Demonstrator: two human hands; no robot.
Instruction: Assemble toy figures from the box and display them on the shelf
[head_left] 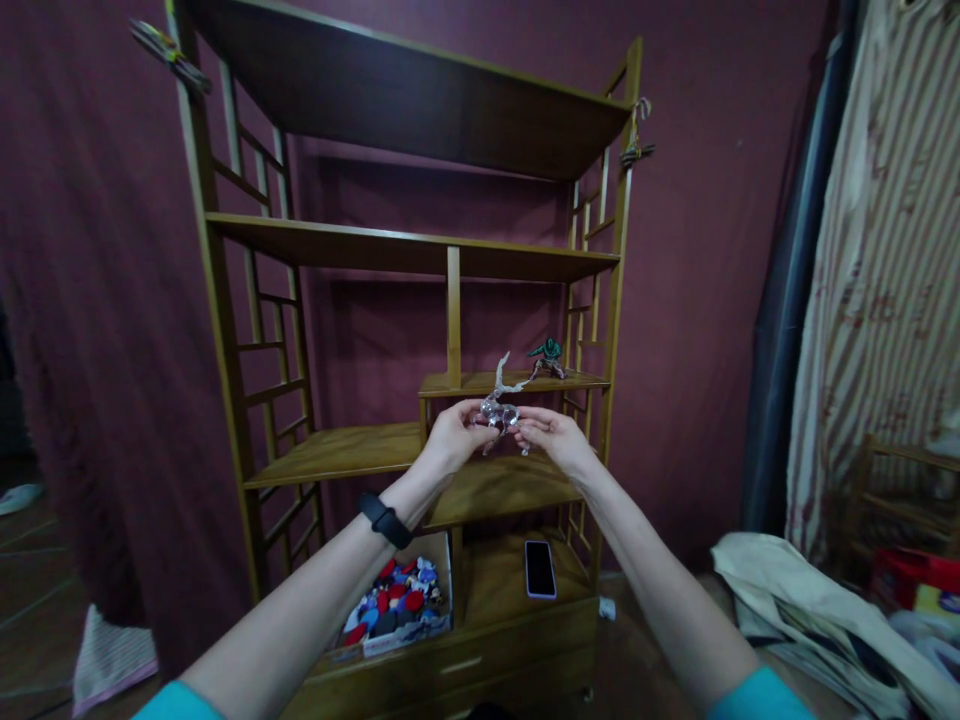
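Both my hands hold a clear glass deer figurine [496, 409] in front of the wooden shelf unit [337, 237]. The fingers of my left hand [456, 436] pinch its left side, and a dark band sits on that wrist. My right hand [556, 437] grips the other side between thumb and fingers. Tall pale antlers rise above the hands, while thin legs hang below. Just behind, on a middle shelf, stands a dark green bird-like figurine [550, 352] on a branch-shaped base.
Low in the unit, a box [448, 590] holds many red, blue and white bottle caps. A phone [540, 569] lies on the bottom shelf. Twig bundles hang on both upper posts. Pale cloth [795, 590] is heaped at right, near a striped curtain [862, 250].
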